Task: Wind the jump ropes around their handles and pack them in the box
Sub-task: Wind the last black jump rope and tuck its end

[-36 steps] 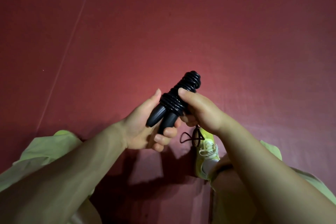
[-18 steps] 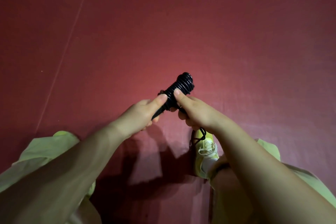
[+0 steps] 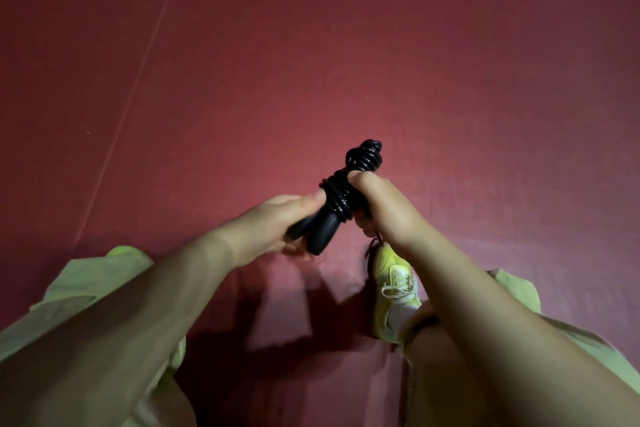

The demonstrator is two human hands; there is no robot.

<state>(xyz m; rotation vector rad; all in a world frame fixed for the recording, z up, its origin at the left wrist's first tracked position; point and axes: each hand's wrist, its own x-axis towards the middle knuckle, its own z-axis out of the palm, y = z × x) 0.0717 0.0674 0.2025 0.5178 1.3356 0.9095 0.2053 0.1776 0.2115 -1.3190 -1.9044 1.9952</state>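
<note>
I see the jump rope [image 3: 341, 196] held up over the red floor [image 3: 450, 62], between both hands, at the middle of the view. Its long axis runs on a slant: the two handle ends [image 3: 317, 236] point down and to the left, towards me, and the coiled end points up and to the right, away from me. The left hand [image 3: 273, 225] comes in from the lower left with its thumb laid along the handles; its fingers underneath are blurred, so I cannot tell how far they curl, but it holds the handles. The right hand [image 3: 384, 210] comes from the lower right, thumb pressed onto the coils and fingers curled behind them. The rope is glossy black cord, wound in tight rings, knotted into a lump at the top. The handles are smooth, matte, rounded at the tips. Below the right hand sits a yellow laced shoe [image 3: 394, 281].
</note>
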